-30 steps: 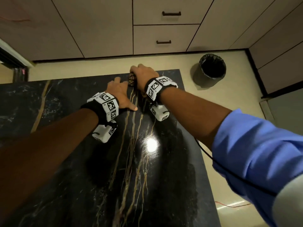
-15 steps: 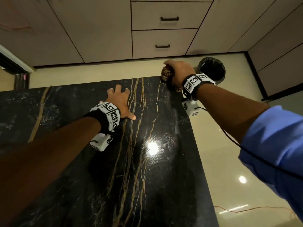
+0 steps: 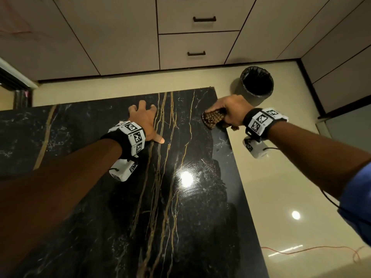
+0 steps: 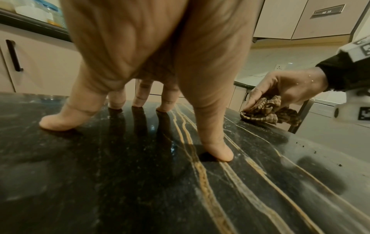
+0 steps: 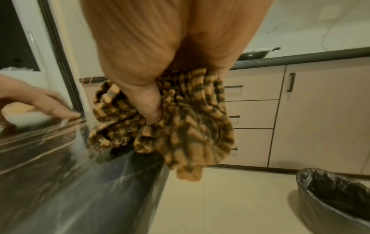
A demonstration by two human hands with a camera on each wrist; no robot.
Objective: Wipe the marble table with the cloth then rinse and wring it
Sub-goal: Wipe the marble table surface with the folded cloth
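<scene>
The black marble table (image 3: pixel 180 197) with gold veins fills the lower left of the head view. My right hand (image 3: pixel 228 111) grips a bunched brown-and-tan striped cloth (image 3: pixel 212 119) at the table's right edge near the far corner. Part of the cloth (image 5: pixel 180 123) hangs over that edge, and the cloth (image 4: pixel 268 110) touches the top. My left hand (image 3: pixel 144 119) is spread with its fingertips (image 4: pixel 58 121) planted on the marble (image 4: pixel 140 182), holding nothing.
A round bin with a black liner (image 3: pixel 257 83) stands on the cream floor just beyond the table's far right corner. Beige cabinets and drawers (image 3: pixel 198 33) line the wall behind. An orange cord (image 3: pixel 313 249) lies on the floor at right. Crumbs (image 4: pixel 358 144) dot the table's right edge.
My right hand swept the cloth from the far middle of the table rightward to the corner, then pulled back along the right edge. The left hand stayed planted.
</scene>
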